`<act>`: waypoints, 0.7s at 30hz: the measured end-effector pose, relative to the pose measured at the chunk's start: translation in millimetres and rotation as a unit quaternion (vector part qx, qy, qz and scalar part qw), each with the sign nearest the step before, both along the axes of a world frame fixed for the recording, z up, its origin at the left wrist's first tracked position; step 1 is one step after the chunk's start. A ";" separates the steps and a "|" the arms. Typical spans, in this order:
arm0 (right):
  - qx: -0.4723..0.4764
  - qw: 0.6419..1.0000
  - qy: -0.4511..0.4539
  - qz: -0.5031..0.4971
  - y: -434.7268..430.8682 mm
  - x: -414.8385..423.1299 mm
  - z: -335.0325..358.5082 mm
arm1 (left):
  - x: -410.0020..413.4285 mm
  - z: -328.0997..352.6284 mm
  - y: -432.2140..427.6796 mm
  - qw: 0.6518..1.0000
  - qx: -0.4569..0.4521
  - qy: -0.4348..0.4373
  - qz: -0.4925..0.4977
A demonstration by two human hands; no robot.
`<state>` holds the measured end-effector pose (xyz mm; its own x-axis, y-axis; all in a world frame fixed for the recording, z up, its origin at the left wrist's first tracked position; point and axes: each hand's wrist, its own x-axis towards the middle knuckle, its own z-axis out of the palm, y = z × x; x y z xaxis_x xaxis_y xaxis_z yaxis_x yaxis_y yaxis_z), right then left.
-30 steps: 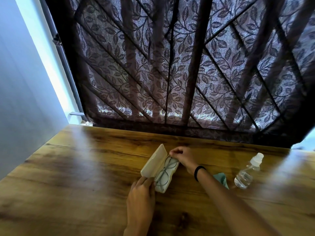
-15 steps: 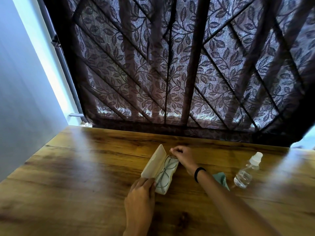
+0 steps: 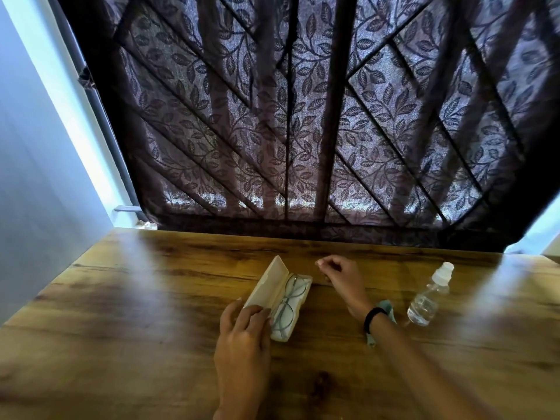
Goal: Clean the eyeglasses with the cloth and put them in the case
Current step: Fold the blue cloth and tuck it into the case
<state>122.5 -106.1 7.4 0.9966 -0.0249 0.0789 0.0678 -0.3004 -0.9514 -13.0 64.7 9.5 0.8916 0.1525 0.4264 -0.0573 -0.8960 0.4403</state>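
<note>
A cream eyeglass case point(image 3: 266, 289) lies with its lid raised in the middle of the wooden table point(image 3: 121, 313). Thin-framed eyeglasses point(image 3: 291, 301) lie folded inside its lower half. My left hand point(image 3: 242, 334) holds the near end of the case, fingers curled on the lid's corner. My right hand point(image 3: 341, 278) hovers just right of the case's far end, fingers loosely curled, holding nothing. A teal cloth point(image 3: 386, 313) lies on the table, mostly hidden behind my right wrist.
A small clear spray bottle point(image 3: 427, 298) with a white cap stands right of the cloth. A dark leaf-patterned curtain point(image 3: 303, 131) hangs along the table's far edge. A pale wall point(image 3: 36, 177) borders the left side.
My right hand has let go of the eyeglasses at the case's far end and drawn back to the right. The glasses now lie in the case. My left hand stays on the case.
</note>
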 end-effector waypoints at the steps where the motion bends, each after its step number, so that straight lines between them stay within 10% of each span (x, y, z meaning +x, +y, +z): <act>1: -0.006 1.000 -0.010 -0.005 -6.1 -4.7 0.0 | 0.7 0.9 -1.9 1.000 -0.001 -0.008 -0.004; 21: -0.280 0.953 -0.029 -0.115 -111.2 -98.9 -18.0 | 56.4 -31.0 -104.1 0.940 -0.018 0.111 -0.321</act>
<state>23.5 -217.3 -10.6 0.9636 -0.1792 0.1985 -0.0131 -0.7730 -0.6342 43.3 -39.4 -21.5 0.8715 -0.4366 0.2233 -0.4841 -0.6932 0.5339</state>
